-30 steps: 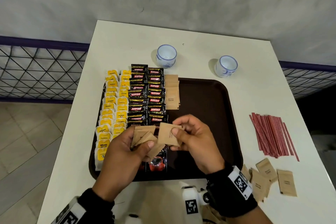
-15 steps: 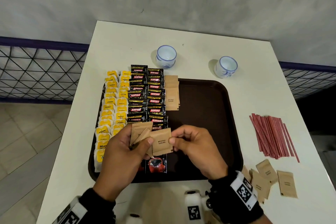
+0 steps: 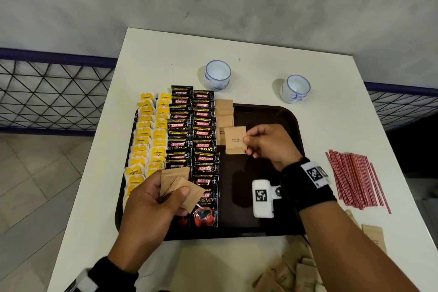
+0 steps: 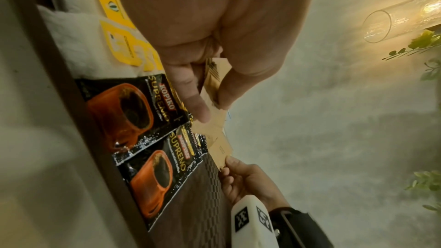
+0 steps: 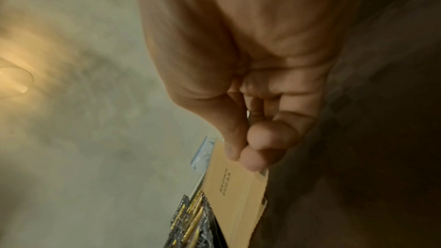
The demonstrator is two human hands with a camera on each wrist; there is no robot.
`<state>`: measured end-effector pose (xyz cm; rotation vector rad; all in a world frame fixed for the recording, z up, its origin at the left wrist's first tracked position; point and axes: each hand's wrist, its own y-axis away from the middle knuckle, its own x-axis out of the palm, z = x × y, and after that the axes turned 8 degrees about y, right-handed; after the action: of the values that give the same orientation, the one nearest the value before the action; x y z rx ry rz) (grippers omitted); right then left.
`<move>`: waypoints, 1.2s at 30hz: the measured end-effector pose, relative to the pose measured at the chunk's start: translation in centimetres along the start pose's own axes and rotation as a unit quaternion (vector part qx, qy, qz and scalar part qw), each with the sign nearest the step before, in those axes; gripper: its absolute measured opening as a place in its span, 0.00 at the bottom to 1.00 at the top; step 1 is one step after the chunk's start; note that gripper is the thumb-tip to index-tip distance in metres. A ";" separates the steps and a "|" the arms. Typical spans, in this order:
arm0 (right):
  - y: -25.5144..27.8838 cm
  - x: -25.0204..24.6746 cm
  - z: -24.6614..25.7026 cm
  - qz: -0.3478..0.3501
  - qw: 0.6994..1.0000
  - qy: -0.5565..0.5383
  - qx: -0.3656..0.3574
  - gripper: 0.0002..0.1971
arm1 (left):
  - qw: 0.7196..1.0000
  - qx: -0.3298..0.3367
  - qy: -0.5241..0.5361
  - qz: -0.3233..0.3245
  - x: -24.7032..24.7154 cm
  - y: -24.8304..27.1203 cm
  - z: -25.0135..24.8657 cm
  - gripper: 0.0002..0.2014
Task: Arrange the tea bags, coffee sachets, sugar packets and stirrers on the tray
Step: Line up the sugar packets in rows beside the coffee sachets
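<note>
Your right hand (image 3: 270, 143) pinched one brown sugar packet (image 3: 235, 140) by its right edge, thumb on top and fingertips beneath, and held it flat just above the tray (image 3: 267, 114), at the near end of the sugar column (image 3: 224, 115) begun along the right side of the coffee sachets (image 3: 193, 135). That edge grip probably served to keep the packet level so it could go down overlapping the last one, printed face up. Your left hand (image 3: 154, 206) hovered over the near left of the tray, fingers and thumb clamped on a fanned stack of packets (image 3: 179, 185), acting as a supply within easy reach of the right hand. The right wrist sat bent inward over the bare brown part of the tray, forearm coming in from the near right; the left forearm rose from the near edge of the worktop (image 3: 166, 54). Tea bags (image 3: 148, 140) filled two columns at the far left of the tray, and the sachets two more beside them. The stirrers (image 3: 355, 178) lay in a bundle on the worktop right of the tray, untouched, and loose packets (image 3: 294, 275) waited near your right elbow. Two cups (image 3: 217, 74) stood beyond the tray.
</note>
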<state>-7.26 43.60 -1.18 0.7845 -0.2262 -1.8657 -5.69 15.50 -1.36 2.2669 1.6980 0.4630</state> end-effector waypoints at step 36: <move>-2.3 3.3 2.1 -0.048 0.992 0.060 0.102 0.05 | 0.999 -0.041 -0.002 0.002 0.2 0.5 0.3 0.14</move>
<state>-11.11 41.32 -2.04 1.0617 -0.3106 -1.8968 -5.06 15.58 -1.45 2.2126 1.6412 0.5186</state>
